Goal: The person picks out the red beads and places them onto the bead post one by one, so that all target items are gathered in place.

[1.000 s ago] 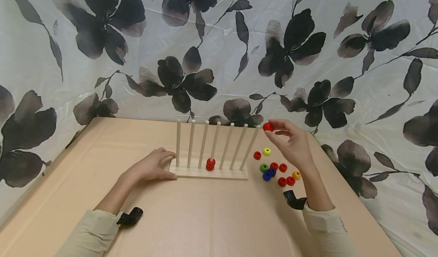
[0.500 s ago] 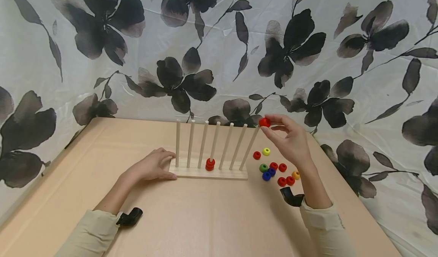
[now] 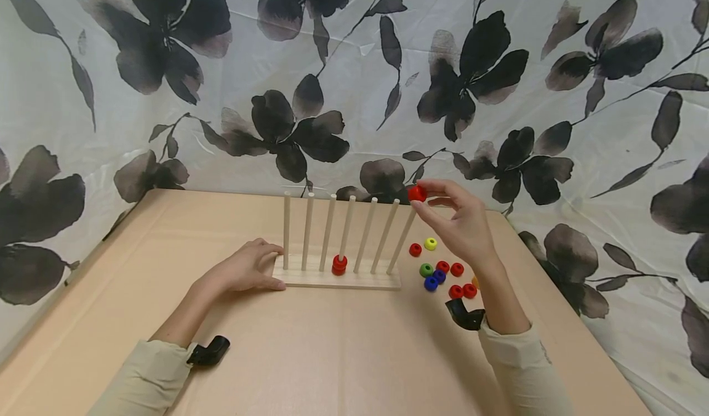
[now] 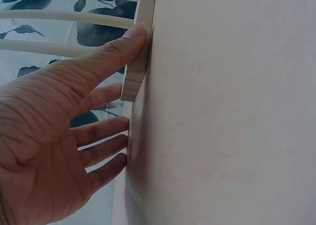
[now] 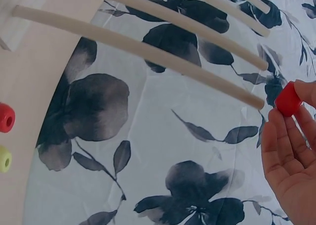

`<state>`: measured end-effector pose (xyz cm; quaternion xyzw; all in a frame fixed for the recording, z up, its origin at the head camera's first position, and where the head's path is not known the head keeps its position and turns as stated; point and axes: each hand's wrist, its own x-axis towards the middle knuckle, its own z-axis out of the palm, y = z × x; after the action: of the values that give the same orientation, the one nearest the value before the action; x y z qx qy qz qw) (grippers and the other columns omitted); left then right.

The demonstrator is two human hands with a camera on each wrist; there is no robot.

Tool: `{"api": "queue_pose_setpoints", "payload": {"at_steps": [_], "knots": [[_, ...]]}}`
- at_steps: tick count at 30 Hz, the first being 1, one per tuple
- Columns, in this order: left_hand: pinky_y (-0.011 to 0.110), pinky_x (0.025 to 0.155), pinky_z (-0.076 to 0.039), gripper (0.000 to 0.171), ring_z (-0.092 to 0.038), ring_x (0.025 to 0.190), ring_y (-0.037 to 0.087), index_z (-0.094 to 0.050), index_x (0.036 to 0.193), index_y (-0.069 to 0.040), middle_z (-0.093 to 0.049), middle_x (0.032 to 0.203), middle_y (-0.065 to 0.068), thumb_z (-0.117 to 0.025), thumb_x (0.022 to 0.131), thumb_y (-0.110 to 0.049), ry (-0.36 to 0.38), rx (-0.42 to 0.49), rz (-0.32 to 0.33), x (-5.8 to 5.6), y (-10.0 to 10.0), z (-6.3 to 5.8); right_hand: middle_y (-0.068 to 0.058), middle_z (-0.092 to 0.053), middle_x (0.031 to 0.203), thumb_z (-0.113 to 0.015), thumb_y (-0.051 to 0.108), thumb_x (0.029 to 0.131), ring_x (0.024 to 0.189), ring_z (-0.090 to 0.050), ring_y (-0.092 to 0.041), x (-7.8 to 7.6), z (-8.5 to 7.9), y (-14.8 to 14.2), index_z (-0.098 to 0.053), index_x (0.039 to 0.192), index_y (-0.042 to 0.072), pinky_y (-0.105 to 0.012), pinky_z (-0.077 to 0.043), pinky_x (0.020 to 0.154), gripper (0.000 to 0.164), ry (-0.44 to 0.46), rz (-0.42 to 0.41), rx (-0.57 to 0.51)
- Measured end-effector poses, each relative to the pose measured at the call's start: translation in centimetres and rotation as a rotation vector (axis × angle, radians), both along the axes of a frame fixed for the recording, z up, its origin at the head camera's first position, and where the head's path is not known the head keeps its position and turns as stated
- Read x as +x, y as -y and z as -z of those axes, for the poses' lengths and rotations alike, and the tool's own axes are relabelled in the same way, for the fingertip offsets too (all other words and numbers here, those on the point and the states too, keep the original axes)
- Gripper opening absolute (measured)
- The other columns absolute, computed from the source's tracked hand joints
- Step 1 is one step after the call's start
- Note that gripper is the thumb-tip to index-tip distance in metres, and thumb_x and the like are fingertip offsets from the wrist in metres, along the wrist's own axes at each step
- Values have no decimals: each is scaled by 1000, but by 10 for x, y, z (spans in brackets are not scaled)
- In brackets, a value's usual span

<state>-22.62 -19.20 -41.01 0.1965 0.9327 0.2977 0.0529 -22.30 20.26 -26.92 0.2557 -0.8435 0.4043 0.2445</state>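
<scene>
My right hand (image 3: 460, 225) pinches a red bead (image 3: 417, 193) between thumb and fingers, at the top of the rightmost peg (image 3: 401, 240) of a wooden peg rack. In the right wrist view a narrow gap shows between this bead (image 5: 288, 100) and the peg's tip. My left hand (image 3: 244, 268) grips the left end of the rack's base (image 3: 368, 282). Its thumb (image 4: 133, 34) lies on the base's front edge and the index finger reaches behind. Red beads (image 3: 340, 266) are stacked low on the middle peg. The other pegs carry no beads.
Right of the rack lie several loose beads: red (image 3: 456, 269), blue (image 3: 431, 284), green (image 3: 426, 270), yellow (image 3: 430, 244), and an orange one partly hidden by my right wrist. Behind the table (image 3: 310, 348) hangs a flower-patterned cloth (image 3: 388, 133).
My right hand has moved left and slightly up with the red bead, from beside the rightmost peg to its top. The left hand keeps its grip on the base.
</scene>
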Motion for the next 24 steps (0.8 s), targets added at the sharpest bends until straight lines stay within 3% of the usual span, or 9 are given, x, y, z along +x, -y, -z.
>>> {"api": "queue_pose_setpoints", "payload": {"at_steps": [7,13,24], "knots": [[62,106,-41,78,-49,124,42,-59,138,-4,-55,128,21,-89,77,-42,-2,11,4,0,-1,-1,-11,-70,121,-77,11,92,107,-68,-23,1,-3,11,-69,128,4,-26,-53,96,37,3,-14,15],[63,106,-41,77,-49,124,42,-59,138,-4,-55,128,21,-89,77,-42,-7,8,12,2,-1,-2,-11,-72,115,-79,10,91,104,-69,-24,2,-5,21,-68,129,4,-47,-54,96,40,0,-49,13],[63,106,-41,77,-49,124,43,-59,137,-3,-56,128,22,-89,78,-41,-15,10,28,5,1,-3,-10,-71,116,-80,5,88,100,-68,-21,5,-7,44,-68,126,3,-39,-57,91,40,6,-137,13]]}}
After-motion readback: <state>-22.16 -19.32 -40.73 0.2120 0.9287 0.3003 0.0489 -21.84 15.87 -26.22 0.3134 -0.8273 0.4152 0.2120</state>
